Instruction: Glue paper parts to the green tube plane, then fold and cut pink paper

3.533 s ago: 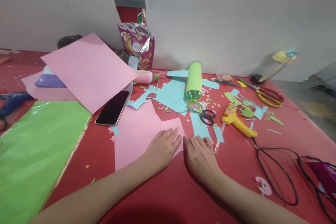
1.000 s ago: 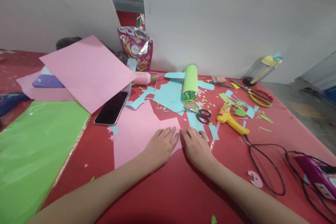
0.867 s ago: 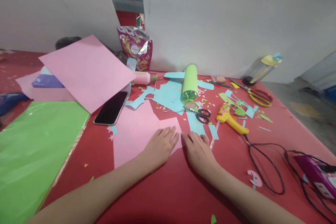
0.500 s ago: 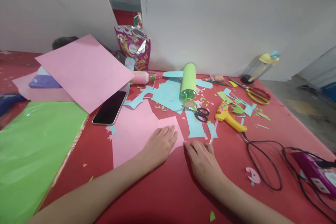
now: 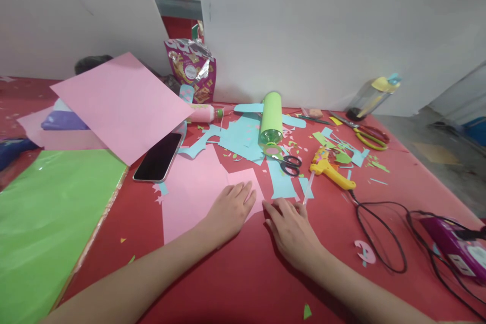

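Note:
My left hand [image 5: 230,211] lies palm down with its fingers stretched over a small pink paper piece [image 5: 243,178]. That piece overlaps a larger pink sheet [image 5: 190,182] flat on the red table. My right hand [image 5: 290,228] rests palm down just right of the small piece, fingers loosely bent and spread, a fingertip at the paper's right corner. Nothing shows in its grasp. Ahead of my hands lie black-handled scissors [image 5: 290,165] and a green-wrapped bottle [image 5: 272,119] with light-blue paper wings. A yellow glue gun [image 5: 330,169] lies beyond my right hand.
Blue paper scraps [image 5: 243,136] litter the middle. A phone [image 5: 158,158] lies left, partly under a pink sheet [image 5: 125,106], near green paper [image 5: 56,223]. A snack bag [image 5: 193,71], a clear bottle [image 5: 372,96], red-and-yellow-handled scissors [image 5: 370,136] and a purple power strip [image 5: 451,248] stand or lie around.
My right hand has shifted very slightly up and left at the paper's corner. My left hand stays in place; the view has tilted a little.

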A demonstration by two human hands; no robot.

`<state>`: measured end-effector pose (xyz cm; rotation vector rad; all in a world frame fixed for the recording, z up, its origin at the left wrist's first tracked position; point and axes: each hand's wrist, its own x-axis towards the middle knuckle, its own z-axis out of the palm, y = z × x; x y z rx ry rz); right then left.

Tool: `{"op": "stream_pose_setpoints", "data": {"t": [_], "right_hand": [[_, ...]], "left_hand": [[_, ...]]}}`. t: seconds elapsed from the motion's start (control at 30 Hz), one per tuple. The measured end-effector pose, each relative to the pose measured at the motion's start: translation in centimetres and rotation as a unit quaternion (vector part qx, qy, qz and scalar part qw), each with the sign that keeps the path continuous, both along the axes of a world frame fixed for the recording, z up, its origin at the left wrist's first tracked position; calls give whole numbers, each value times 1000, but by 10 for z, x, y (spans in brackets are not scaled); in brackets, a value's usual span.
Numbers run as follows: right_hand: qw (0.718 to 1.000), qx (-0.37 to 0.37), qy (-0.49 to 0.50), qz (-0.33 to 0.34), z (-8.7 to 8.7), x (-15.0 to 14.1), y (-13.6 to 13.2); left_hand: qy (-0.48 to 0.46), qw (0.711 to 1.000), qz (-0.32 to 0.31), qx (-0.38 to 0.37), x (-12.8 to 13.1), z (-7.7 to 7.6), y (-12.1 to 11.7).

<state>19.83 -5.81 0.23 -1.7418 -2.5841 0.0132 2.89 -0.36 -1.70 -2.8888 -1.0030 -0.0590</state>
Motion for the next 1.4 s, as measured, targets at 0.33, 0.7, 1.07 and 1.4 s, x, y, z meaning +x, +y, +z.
{"op": "stream_pose_setpoints", "data": {"t": [0.33,0.7,1.07,1.4], "right_hand": [[998,-37,-38,-26,5,-10,39],[997,-19,-47,-52,2,-24,80],[987,-12,102,121,-7,-23,89],[983,46,94,152,-13,-21,89]], "left_hand": [[0,1000,2,-17,0,1,1],[4,1000,-8,-25,0,6,3],[-216,976,30,-1,-1,-3,3],[-351,928,118,-28,-5,0,6]]}}
